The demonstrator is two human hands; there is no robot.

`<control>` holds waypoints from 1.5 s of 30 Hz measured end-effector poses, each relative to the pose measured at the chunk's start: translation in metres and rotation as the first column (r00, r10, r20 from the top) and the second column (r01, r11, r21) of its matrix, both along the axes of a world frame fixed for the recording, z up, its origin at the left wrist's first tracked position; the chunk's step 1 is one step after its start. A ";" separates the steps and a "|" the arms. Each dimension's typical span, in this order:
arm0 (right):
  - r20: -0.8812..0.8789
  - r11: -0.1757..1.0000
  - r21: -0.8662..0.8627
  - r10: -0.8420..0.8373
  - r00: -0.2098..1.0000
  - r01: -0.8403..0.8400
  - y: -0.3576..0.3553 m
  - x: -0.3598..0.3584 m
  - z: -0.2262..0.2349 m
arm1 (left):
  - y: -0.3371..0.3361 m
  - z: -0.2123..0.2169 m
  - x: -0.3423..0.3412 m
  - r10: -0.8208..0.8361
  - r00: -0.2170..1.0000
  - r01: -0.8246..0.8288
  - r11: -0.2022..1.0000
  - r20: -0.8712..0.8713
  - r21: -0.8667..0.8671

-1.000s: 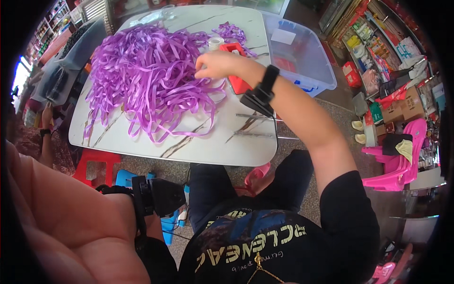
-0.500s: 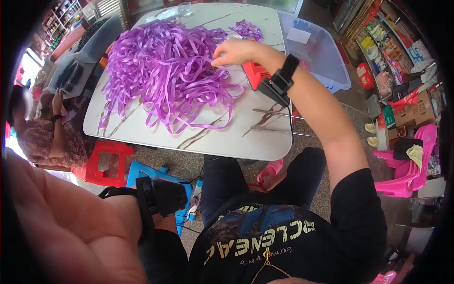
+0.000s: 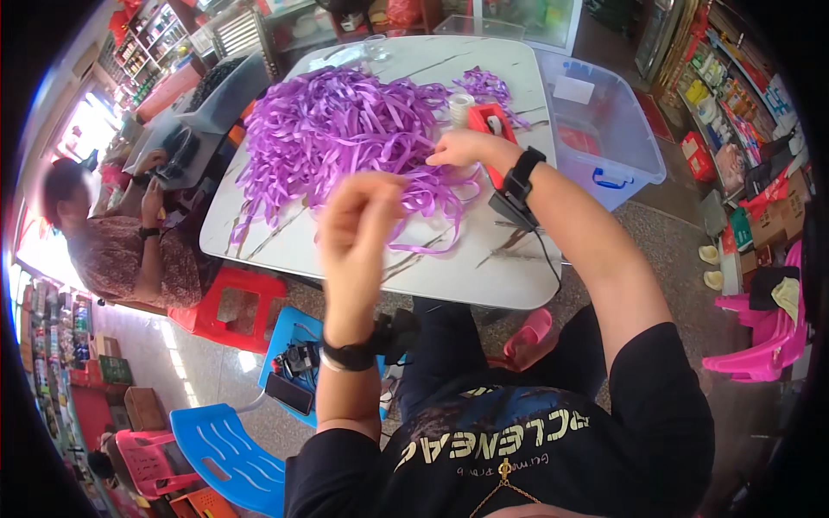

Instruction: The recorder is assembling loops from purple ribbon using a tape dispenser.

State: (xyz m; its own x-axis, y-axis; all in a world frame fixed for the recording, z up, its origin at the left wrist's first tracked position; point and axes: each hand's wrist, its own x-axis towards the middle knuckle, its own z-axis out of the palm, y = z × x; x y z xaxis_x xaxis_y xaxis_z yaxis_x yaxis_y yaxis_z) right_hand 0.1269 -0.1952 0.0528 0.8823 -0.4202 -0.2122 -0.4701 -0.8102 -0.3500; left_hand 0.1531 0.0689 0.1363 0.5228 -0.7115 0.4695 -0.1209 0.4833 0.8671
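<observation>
In the head view, the purple ribbon [image 3: 337, 121] lies in a broad, tangled heap on the white table [image 3: 501, 281], spreading wider from left to right than from near to far. Its strands run every which way, so the heap has no single long axis; a few loose loops trail off its right end toward the near edge.

The right hand [image 3: 458, 148] is the nearer of the two: it reaches in from the right, its fingertips at the heap's right margin, so that most of the ribbon lies to the left of that grip. The fingers are bunched and point left, but whether they are clamped on a strand cannot be told.

The left hand [image 3: 358, 216] is raised on the near side, in front of the heap's near edge as the camera sees it, with fingers bent and pointing away. It is blurred; whether thumb and fingers meet, or hold a strand, cannot be told. It seems apart from the heap, and the right hand is to its far right.

Just beyond the right hand stand a pale roll [image 3: 460, 108] and a red holder [image 3: 503, 131], with a smaller bunch of purple ribbon [image 3: 485, 85] farther off. A clear bin [image 3: 643, 160] sits past the table's right side.
</observation>
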 end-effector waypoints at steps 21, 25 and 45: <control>0.854 0.898 0.362 -0.213 0.474 -0.249 0.075 -0.146 0.175 | -0.084 -0.111 0.062 -0.329 0.376 -0.468 0.739 0.866 0.484; 0.858 0.895 0.406 -0.305 0.414 -0.182 0.094 -0.165 0.188 | -0.095 -0.109 0.070 -0.382 0.376 -0.532 0.657 0.844 0.534; 0.948 0.940 -0.298 0.312 0.067 -0.167 0.202 -0.382 0.168 | -0.098 -0.044 0.080 -0.420 0.311 -0.491 0.697 0.853 0.522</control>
State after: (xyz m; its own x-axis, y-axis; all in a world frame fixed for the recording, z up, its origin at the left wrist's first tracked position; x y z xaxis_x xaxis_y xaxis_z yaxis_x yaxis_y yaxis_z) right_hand -0.2550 0.0066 0.2212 0.3383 -0.0902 0.9367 0.4484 -0.8597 -0.2447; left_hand 0.2336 -0.0287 0.0927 0.1297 -0.9884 0.0793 -0.9805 -0.1160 0.1585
